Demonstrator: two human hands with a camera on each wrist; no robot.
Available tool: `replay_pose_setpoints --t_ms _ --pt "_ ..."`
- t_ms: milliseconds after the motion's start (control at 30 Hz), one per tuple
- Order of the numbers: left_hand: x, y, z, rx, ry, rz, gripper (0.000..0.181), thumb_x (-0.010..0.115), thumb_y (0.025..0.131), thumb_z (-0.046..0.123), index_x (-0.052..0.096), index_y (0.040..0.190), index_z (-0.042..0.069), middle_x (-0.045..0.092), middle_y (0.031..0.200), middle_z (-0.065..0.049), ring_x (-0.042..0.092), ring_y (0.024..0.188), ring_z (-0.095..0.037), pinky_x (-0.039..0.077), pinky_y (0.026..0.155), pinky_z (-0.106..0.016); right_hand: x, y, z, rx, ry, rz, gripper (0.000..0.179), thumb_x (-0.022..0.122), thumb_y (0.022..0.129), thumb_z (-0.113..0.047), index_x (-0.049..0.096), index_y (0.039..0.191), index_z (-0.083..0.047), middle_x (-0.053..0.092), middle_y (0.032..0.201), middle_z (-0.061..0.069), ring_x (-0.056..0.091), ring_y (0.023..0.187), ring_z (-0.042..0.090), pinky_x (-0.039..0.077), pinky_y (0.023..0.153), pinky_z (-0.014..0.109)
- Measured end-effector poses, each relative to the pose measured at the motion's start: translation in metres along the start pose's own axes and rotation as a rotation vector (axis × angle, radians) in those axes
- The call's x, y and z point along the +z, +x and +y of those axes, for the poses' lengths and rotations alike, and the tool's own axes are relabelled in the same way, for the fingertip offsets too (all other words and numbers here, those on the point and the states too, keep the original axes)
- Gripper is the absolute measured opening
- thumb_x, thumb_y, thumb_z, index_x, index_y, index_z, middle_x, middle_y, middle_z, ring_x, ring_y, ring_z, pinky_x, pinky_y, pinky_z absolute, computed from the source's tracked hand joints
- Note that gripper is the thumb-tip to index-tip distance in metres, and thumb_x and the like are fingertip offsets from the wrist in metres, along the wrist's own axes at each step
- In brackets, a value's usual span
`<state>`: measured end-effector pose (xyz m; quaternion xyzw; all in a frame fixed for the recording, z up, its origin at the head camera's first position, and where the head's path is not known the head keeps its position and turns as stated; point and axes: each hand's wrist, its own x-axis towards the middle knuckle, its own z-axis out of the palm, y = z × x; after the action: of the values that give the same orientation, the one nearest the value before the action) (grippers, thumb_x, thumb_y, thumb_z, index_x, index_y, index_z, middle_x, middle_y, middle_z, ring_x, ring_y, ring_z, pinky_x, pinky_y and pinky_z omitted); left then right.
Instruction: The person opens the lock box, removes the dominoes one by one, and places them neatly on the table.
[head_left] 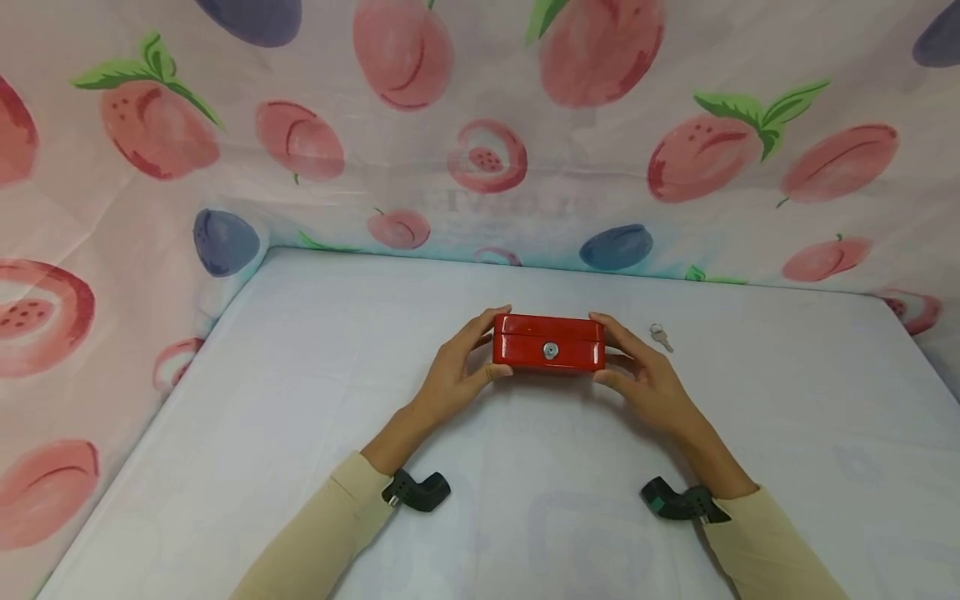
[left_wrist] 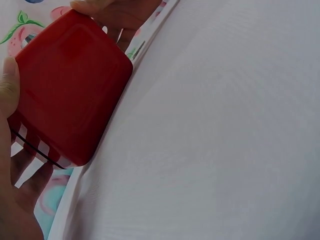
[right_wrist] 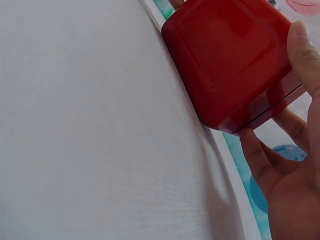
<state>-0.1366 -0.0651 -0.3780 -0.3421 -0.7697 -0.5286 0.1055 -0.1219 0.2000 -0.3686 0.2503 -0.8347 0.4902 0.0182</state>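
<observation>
In the head view, a shiny red rectangular box with a round silvery lock (head_left: 549, 330) is held over a white cloth-covered table (head_left: 525, 525), its lock side facing the wearer. The person's left hand (head_left: 453, 371) grips one short end, and the right hand (head_left: 648, 383) grips the other, each with the thumb at the lower edge and fingers at the upper. Just beyond the right hand lies a small metal key on a ring (head_left: 662, 338). Both beige sleeves (head_left: 318, 529) carry dark wrist devices (head_left: 425, 492). A pale pink fruit-printed curtain (head_left: 420, 179) stands behind.

In the left wrist view, the box shows a broad face with a raised outline; the left thumb presses its edge, fingers against the short side, while the right hand grips the far end.

In the right wrist view, the right thumb sits on the edge, fingertips touching the short side near a dark seam. Whether the box touches the table cannot be told.
</observation>
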Motion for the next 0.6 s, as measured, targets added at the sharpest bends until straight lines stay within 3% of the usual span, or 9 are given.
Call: replay_pose_setpoints --t_ms 100,200,333,500,600 --pt "0.003 -0.001 -0.014 -0.005 -0.02 0.0 0.069 0.07 0.076 0.01 0.034 0.135 0.004 0.041 0.133 -0.008 0.037 0.122 -0.016 0.039 0.091 -0.042 0.0 0.0 0.005 0.004 0.003 -0.002 0.073 0.065 0.079 -0.002 0.03 0.14 -0.019 0.034 0.139 0.004 0.036 0.121 0.017 0.04 0.089 0.042" --pt "0.002 -0.002 -0.014 -0.003 -0.035 -0.001 0.071 0.071 0.075 0.011 0.034 0.135 0.005 0.042 0.132 -0.01 0.039 0.121 -0.018 0.04 0.09 -0.043 0.0 0.0 0.018 0.011 0.012 -0.003 0.074 0.066 0.079 -0.004 0.03 0.14 -0.025 0.033 0.14 -0.001 0.035 0.122 0.015 0.04 0.091 0.038" --pt "-0.004 0.001 0.005 -0.016 -0.042 -0.011 0.074 0.072 0.072 0.003 0.033 0.135 0.0 0.042 0.129 -0.019 0.041 0.119 -0.025 0.04 0.088 -0.047 0.002 -0.001 0.033 0.007 0.034 0.001 0.075 0.066 0.079 -0.005 0.029 0.14 -0.028 0.03 0.141 -0.006 0.035 0.122 0.015 0.039 0.091 0.033" --pt "-0.004 0.003 0.009 -0.036 -0.017 -0.014 0.074 0.072 0.072 0.004 0.032 0.135 0.001 0.042 0.128 -0.018 0.041 0.118 -0.025 0.04 0.089 -0.046 0.002 0.001 0.032 0.003 0.05 0.008 0.075 0.066 0.079 -0.003 0.03 0.14 -0.026 0.031 0.141 -0.004 0.035 0.122 0.016 0.04 0.091 0.028" --pt "-0.004 0.004 0.009 -0.026 -0.016 0.0 0.071 0.071 0.073 0.003 0.034 0.133 0.0 0.042 0.127 -0.018 0.042 0.117 -0.026 0.041 0.088 -0.046 0.001 0.002 0.02 0.006 0.052 0.005 0.073 0.065 0.08 -0.003 0.029 0.14 -0.025 0.031 0.141 -0.001 0.036 0.122 0.017 0.04 0.09 0.03"
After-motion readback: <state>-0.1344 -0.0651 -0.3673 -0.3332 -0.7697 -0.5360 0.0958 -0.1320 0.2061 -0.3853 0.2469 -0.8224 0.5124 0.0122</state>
